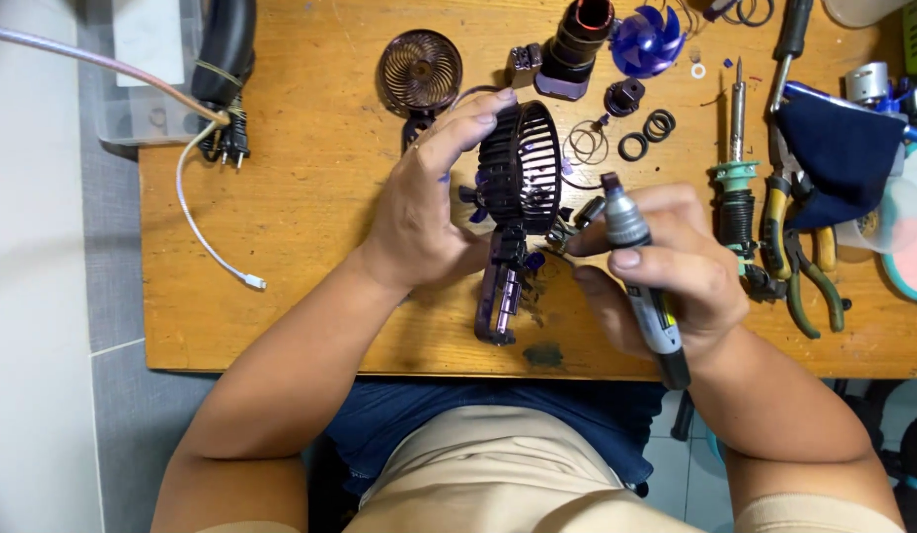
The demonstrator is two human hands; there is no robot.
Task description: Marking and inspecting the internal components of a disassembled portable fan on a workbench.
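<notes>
My left hand [424, 207] grips a dark purple fan guard [523, 168] that sits atop a purple handle body [503, 291], held upright over the wooden table [310, 197]. My right hand [666, 271] holds a grey and black pen-shaped tool [641, 276], its tip pointing up near the guard, and its fingertips pinch a small metal part [577, 219] beside the fan's neck. A blue fan blade [646, 41] lies at the far side of the table.
A second round fan grille [419, 71], a black cylinder part [577, 44] and black rubber rings [648, 133] lie at the back. A soldering iron [737, 168], pliers [799, 266] and dark blue cloth [839, 158] sit right. A white cable [207, 232] trails left.
</notes>
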